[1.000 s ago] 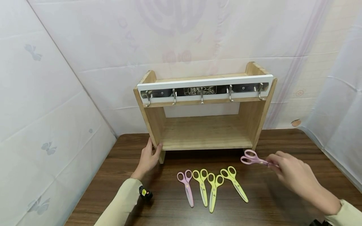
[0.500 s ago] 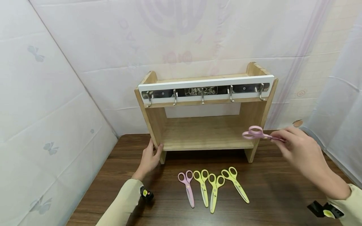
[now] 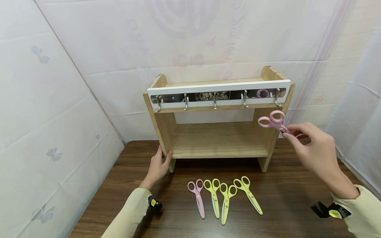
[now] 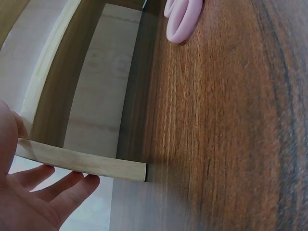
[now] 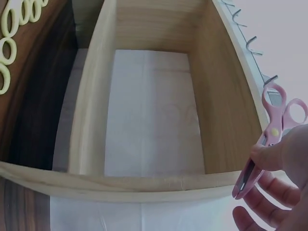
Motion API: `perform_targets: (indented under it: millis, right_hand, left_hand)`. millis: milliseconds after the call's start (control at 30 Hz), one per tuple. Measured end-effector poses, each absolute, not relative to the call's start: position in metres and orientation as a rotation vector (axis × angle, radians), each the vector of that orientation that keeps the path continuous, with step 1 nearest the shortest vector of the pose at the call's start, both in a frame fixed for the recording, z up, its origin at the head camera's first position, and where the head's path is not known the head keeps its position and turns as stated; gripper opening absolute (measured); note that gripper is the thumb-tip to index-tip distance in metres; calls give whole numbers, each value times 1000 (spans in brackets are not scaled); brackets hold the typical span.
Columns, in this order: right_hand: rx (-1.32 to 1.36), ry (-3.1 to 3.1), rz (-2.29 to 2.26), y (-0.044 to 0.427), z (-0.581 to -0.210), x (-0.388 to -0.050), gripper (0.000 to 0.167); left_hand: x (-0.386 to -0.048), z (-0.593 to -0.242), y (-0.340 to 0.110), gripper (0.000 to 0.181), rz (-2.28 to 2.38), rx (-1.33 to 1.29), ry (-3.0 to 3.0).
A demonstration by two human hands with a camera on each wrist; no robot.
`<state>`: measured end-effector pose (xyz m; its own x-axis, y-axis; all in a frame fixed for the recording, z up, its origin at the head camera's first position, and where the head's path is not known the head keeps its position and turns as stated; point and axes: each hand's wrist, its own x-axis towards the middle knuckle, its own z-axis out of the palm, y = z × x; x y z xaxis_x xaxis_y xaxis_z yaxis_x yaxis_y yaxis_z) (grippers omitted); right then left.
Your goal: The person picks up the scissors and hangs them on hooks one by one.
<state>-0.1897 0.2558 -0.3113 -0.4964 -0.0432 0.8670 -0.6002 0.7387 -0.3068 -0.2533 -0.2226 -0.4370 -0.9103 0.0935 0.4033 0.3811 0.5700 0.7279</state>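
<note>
Right hand (image 3: pixel 317 145) pinching pink scissors (image 3: pixel 276 122) by the blades (image 5: pixel 248 174), handles up, near the rightmost hook (image 3: pixel 277 97), left hand (image 3: pixel 157 166) gripping left side of wooden shelf unit (image 3: pixel 219 140), three yellow scissors (image 3: pixel 227 198) and second pink pair (image 3: pixel 197 195) lying on worktop (image 3: pixel 285 205).

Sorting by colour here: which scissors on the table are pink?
The pink scissors at the row's left end in the head view; the three yellow scissors differ in colour, and the other pink pair is in the right hand.
</note>
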Motion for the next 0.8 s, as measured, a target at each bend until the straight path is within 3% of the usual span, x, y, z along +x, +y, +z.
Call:
perform_targets:
  millis: [800]
  right_hand:
    - [371,-2037,938,250,-315,-216,19]
  left_hand:
    - [-254,-438,-223,50,-1238,-379,-2472]
